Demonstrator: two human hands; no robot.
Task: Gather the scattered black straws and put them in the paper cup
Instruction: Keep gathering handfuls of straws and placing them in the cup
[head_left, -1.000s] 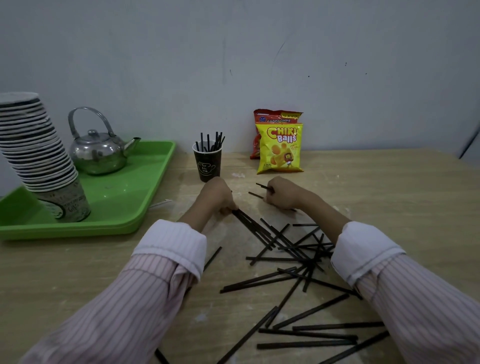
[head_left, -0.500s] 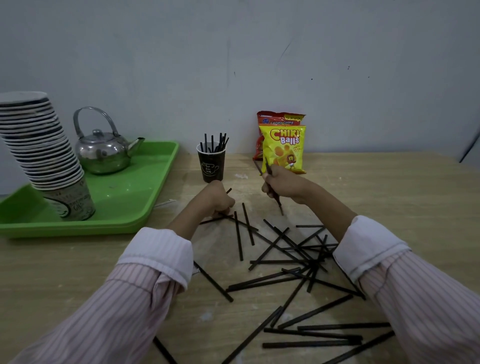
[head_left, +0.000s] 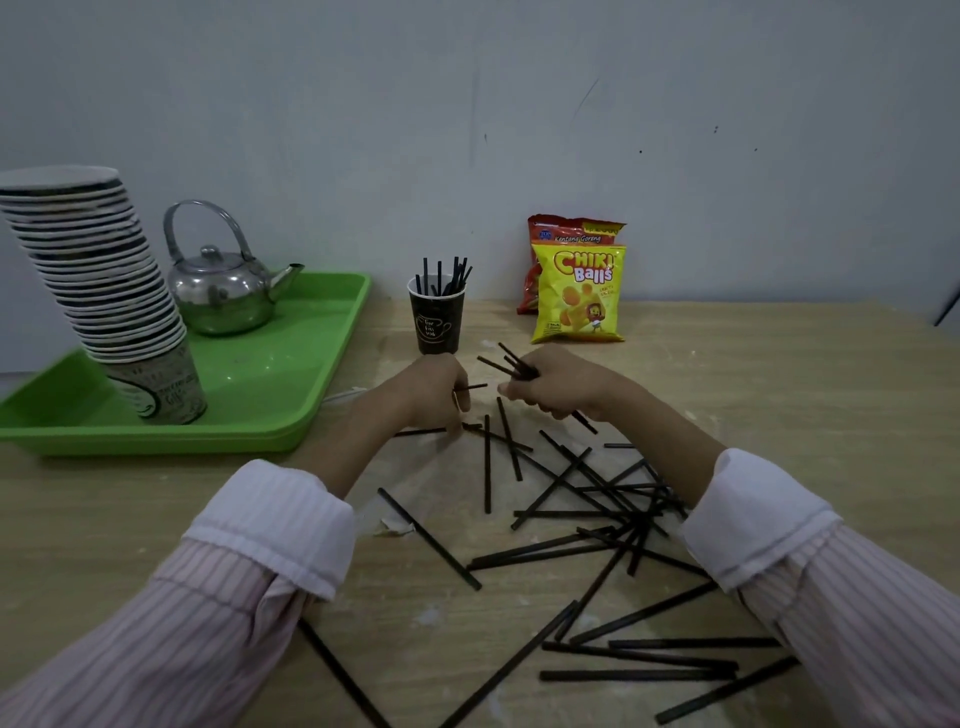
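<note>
L hand (head_left: 434, 389): fingers curled, pinching one straw (head_left: 470, 387) that pokes out to the right; fingertips down near the bench (head_left: 779, 395), just in front of the cup.
R hand (head_left: 550, 384): closed on a small bundle (head_left: 511, 364) of straws; ends stick out up-left past the knuckles, one end out below the palm.
Hands: close together, not touching, w/ a small gap between.
Cup (head_left: 435, 322): black paper, upright on bench near the wall, btwn tray and snack bags; several straws already standing in it.
Loose straws (head_left: 571, 525): many, scattered & crossed on the bench in front of and below both hands, most toward the right forearm; a few lie alone nearer the left sleeve (head_left: 260, 561).
Tray (head_left: 291, 405): green, left side of bench; holds a metal kettle (head_left: 223, 291) and a leaning stack of cups (head_left: 98, 275).
Snack bags (head_left: 576, 291): yellow one in front of a red one, upright against the wall, right of the cup.
</note>
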